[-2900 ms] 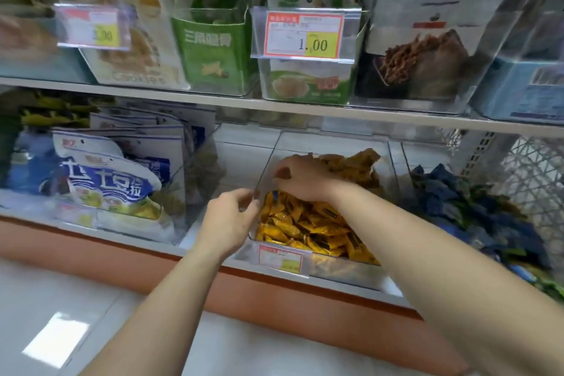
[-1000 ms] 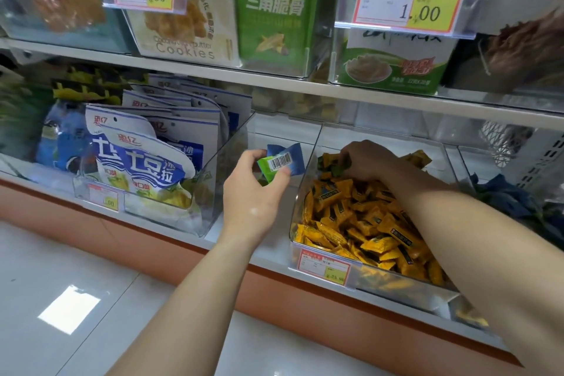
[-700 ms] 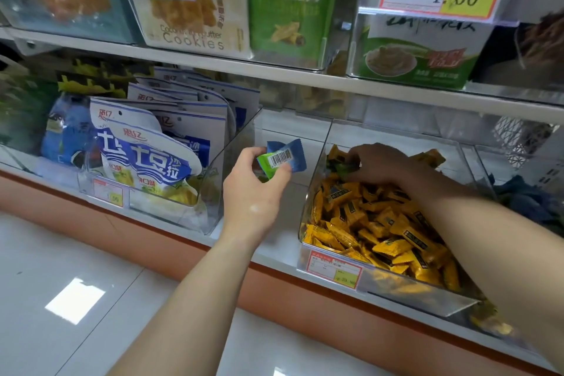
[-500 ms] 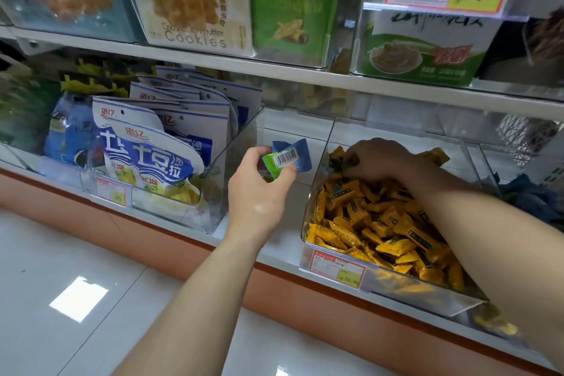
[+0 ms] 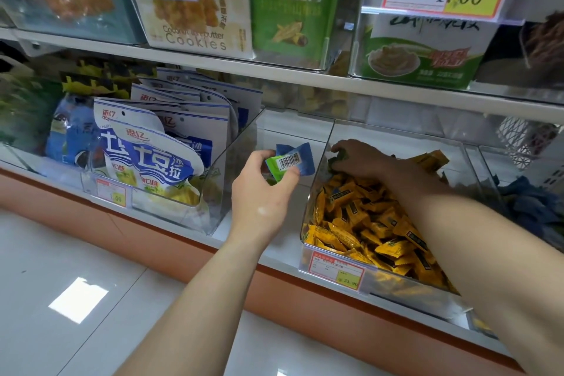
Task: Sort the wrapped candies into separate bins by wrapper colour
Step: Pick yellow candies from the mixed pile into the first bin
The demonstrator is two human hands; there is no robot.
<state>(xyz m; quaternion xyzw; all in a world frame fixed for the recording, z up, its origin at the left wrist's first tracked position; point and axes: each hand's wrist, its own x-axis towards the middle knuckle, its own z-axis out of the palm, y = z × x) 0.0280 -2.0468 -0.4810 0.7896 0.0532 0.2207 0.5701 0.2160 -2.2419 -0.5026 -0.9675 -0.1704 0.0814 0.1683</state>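
Note:
My left hand (image 5: 262, 192) hovers over the bare shelf gap left of the clear bin (image 5: 323, 168). It grips a green-wrapped candy (image 5: 274, 165) and a blue-wrapped candy (image 5: 300, 157), bunched together with a barcode showing. The bin holds a heap of yellow-wrapped candies (image 5: 372, 223). My right hand (image 5: 360, 159) reaches into the bin's back left corner, fingers pinched on a dark green candy (image 5: 341, 156). A pile of blue-wrapped candies (image 5: 531, 204) lies in the bin to the right.
A clear bin of blue-and-white snack bags (image 5: 143, 159) stands to the left of my left hand. The upper shelf (image 5: 274, 70) carries cookie and green snack boxes with price tags. A price label (image 5: 335, 270) hangs on the yellow bin's front. White floor tiles lie below.
My left hand got hold of the green and blue candies and has stayed beside the bin. My right hand has shifted to the bin's back left corner, pinching a green candy.

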